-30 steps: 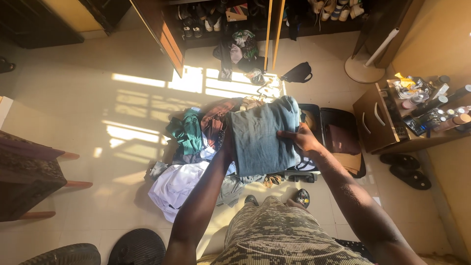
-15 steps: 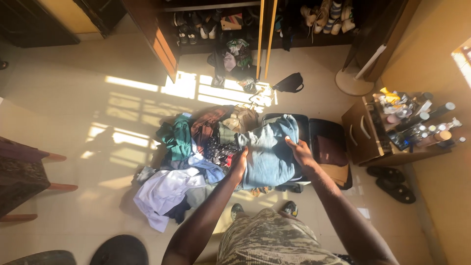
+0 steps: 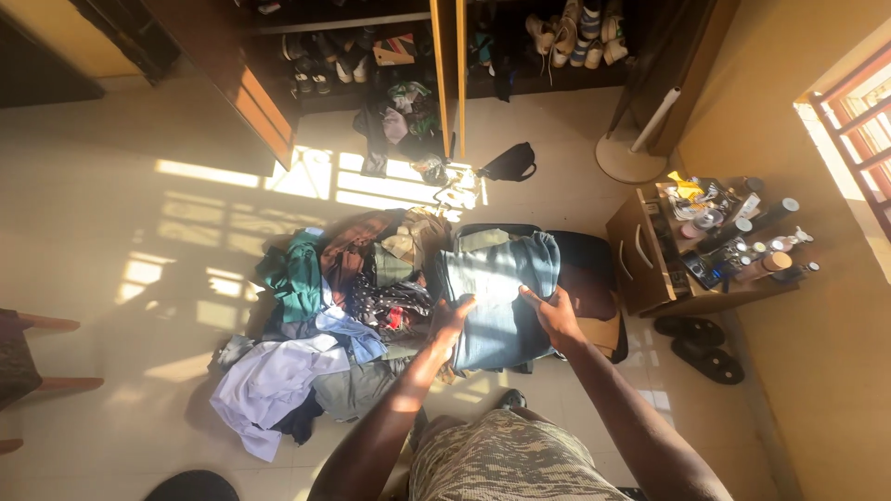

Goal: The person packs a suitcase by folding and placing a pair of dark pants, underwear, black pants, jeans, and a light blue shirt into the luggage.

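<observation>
A folded grey-blue garment (image 3: pixel 497 297) sits between the person's two hands, low over an open dark suitcase (image 3: pixel 594 278) on the tiled floor. The left hand (image 3: pixel 452 320) grips the garment's near left edge, fingers curled round the cloth. The right hand (image 3: pixel 554 314) clamps the near right edge, thumb on top and fingers apparently tucked under, though the fold hides them. The garment's far end, rolled thick, lies beyond both hands and seems to rest on the suitcase rim; the view is too dim there to be sure it touches.

Just left of the left hand spreads a heap of clothes (image 3: pixel 343 297): a green top (image 3: pixel 297 274) at its far left, a dark spotted piece (image 3: pixel 390 301) close to the hand, a pale blue shirt (image 3: pixel 348 329), and a white shirt (image 3: pixel 269 380) nearest the person. Right of the right hand, past the suitcase, stands a small wooden cabinet (image 3: pixel 640 260) crowded with bottles and jars (image 3: pixel 733 237), with a pair of dark sandals (image 3: pixel 701 343) on the floor beside it. Well beyond both hands an open wardrobe (image 3: pixel 436 46) shows rows of shoes (image 3: pixel 566 37), a black bag (image 3: pixel 510 162) lies in the sunlit patch, and a white fan base (image 3: pixel 631 158) stands to the right of it.
</observation>
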